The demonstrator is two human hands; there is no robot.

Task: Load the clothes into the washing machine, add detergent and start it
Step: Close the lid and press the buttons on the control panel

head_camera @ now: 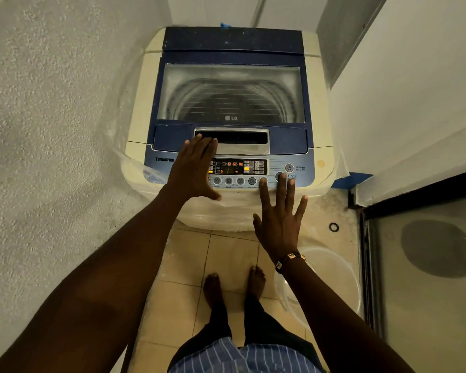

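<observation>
The washing machine (230, 125) stands against the far wall with its glass lid (230, 94) closed. The left hand (193, 170) lies flat and spread, holding nothing, fingertips at the lid handle recess (240, 138) and palm over the left of the control panel (237, 170). The right hand (280, 222) is spread wide and empty, its middle finger at the start/pause button (279, 175). A clear basin (334, 281) sits on the tiled floor (189, 265) at right.
</observation>
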